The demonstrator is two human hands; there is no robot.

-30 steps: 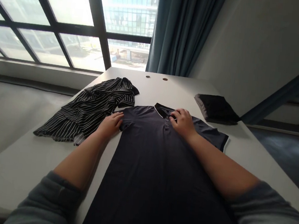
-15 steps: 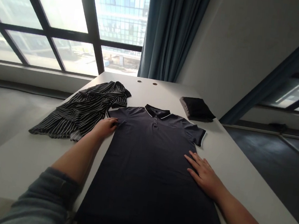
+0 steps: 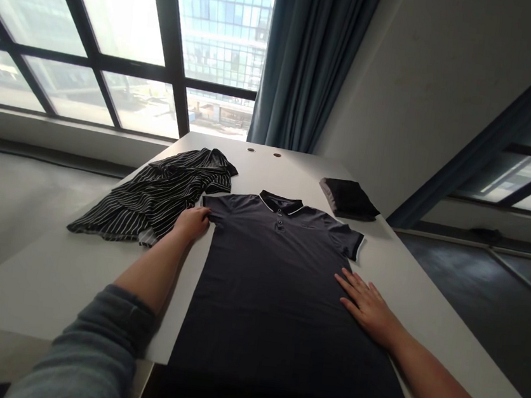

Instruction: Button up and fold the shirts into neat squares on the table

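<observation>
A dark polo shirt (image 3: 274, 289) lies flat, front up, on the white table (image 3: 70, 266), with its collar toward the window. My left hand (image 3: 192, 222) rests at the shirt's left sleeve, fingers curled on the sleeve edge. Over on the right side seam, below the right sleeve, my right hand (image 3: 368, 305) lies flat with fingers stretched out.
A crumpled black-and-white striped shirt (image 3: 155, 194) lies to the left of the polo. A folded dark garment (image 3: 348, 199) sits at the back right near the wall. Two cable holes mark the table's far end, with a window and a blue curtain (image 3: 304, 63) beyond.
My right hand left the collar buttons and came down to the shirt's right side, where it now lies flat. My left hand stayed at the left sleeve. The view shifted slightly.
</observation>
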